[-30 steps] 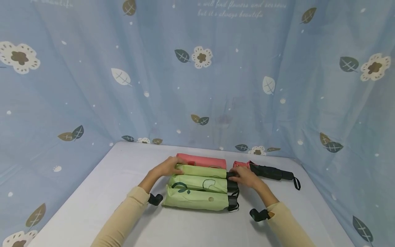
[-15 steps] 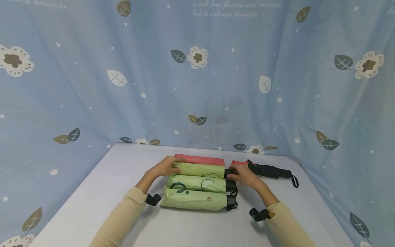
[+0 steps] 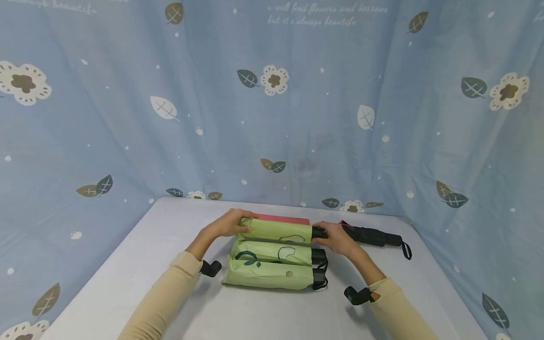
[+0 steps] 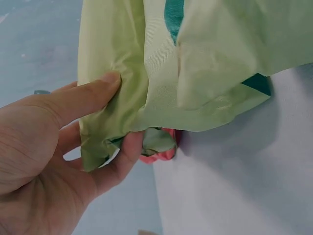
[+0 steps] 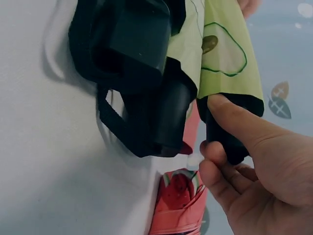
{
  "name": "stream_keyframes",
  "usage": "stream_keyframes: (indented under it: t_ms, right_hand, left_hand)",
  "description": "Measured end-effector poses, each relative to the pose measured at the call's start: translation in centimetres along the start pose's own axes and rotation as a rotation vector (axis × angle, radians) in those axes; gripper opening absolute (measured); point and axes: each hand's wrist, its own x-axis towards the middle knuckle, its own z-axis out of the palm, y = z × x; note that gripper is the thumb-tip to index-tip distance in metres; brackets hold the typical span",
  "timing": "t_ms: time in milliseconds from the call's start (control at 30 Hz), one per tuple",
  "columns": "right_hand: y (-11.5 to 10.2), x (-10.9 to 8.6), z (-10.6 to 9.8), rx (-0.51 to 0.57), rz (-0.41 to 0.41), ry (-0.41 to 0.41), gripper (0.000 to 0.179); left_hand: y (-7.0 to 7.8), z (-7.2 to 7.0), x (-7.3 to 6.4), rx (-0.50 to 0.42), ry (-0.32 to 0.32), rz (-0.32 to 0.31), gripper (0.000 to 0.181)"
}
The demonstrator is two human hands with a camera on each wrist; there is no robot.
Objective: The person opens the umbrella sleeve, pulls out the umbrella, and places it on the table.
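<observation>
A folded green umbrella (image 3: 278,231) with an avocado print is held lengthwise between both hands. At its fabric end, my left hand (image 3: 227,223) pinches the cloth; the left wrist view shows thumb and fingers on either side of the fabric (image 4: 110,49). My right hand (image 3: 337,238) grips the black handle (image 5: 220,129) at the other end. Two more folded green umbrellas lie side by side nearer to me, one in the middle (image 3: 263,253) and one in front (image 3: 267,275). A red folded item (image 3: 284,219) is mostly hidden behind the held umbrella.
Right of the row lies another folded umbrella (image 3: 369,235) with a black handle and wrist loop; its red watermelon-print fabric (image 5: 178,210) shows in the right wrist view. A white table (image 3: 255,314) lies beneath everything, backed by a blue patterned curtain (image 3: 212,118).
The held green umbrella has risen and shifted away from the middle one, covering more of the red item. Both hands have moved with it; the left hand is slightly higher.
</observation>
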Motion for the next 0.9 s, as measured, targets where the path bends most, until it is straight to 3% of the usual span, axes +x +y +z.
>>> stream_keyframes:
  t_ms: [167, 333, 500, 767, 900]
  right_hand:
    - [-0.4, 0.0, 0.2, -0.129, -0.048, -0.036, 0.037]
    - [-0.6, -0.4, 0.5, -0.156, -0.109, -0.032, 0.039]
    - [-0.3, -0.8, 0.7, -0.136, -0.151, 0.059, 0.044]
    - [0.5, -1.2, 1.3, -0.225, -0.274, 0.298, 0.045]
    - [0.6, -1.5, 1.3, -0.221, -0.262, 0.329, 0.050]
  left_hand:
    - [0.0, -0.1, 0.1, -0.009, -0.028, 0.012, 0.050]
    - [0.1, -0.1, -0.1, -0.004, -0.035, 0.012, 0.051]
    - [0.0, -0.2, -0.3, -0.037, -0.004, 0.013, 0.054]
    - [-0.2, -0.6, -0.9, -0.156, 0.077, 0.027, 0.065]
    - [-0.3, -0.6, -1.1, -0.176, 0.091, 0.000, 0.064]
